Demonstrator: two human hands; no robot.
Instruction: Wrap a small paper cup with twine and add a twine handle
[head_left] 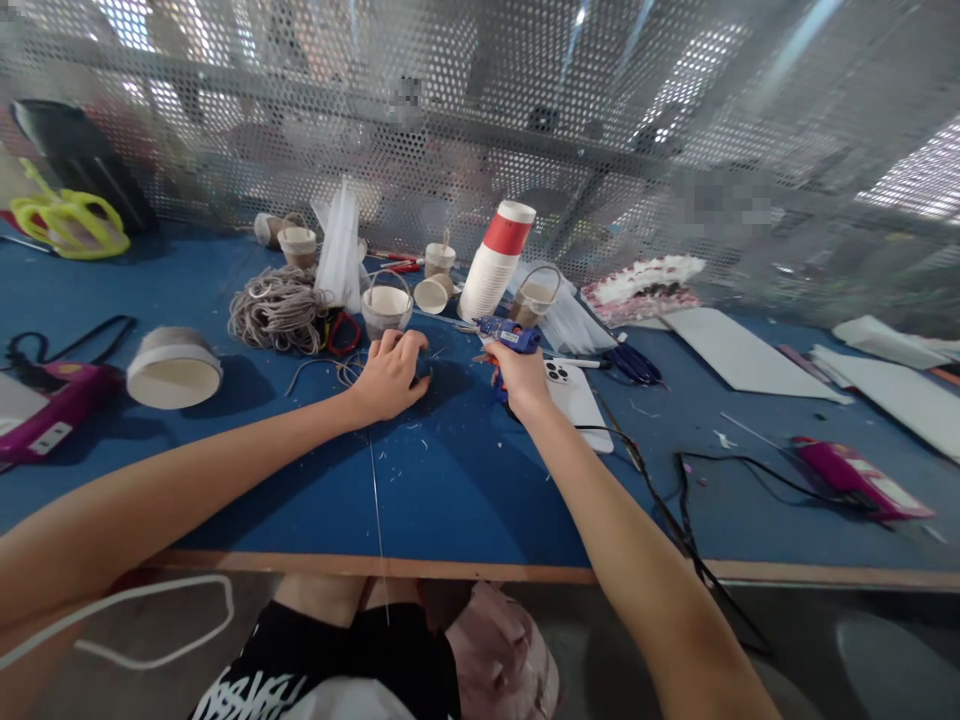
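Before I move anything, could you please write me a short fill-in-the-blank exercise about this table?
The glue gun that the right hand grips is mostly ____. The tall stack of paper cups has a ____ band near its top. The bundle of cord lies to the ____ of that stack. The smartphone lies camera side ____.

Missing words: blue; red; left; up.
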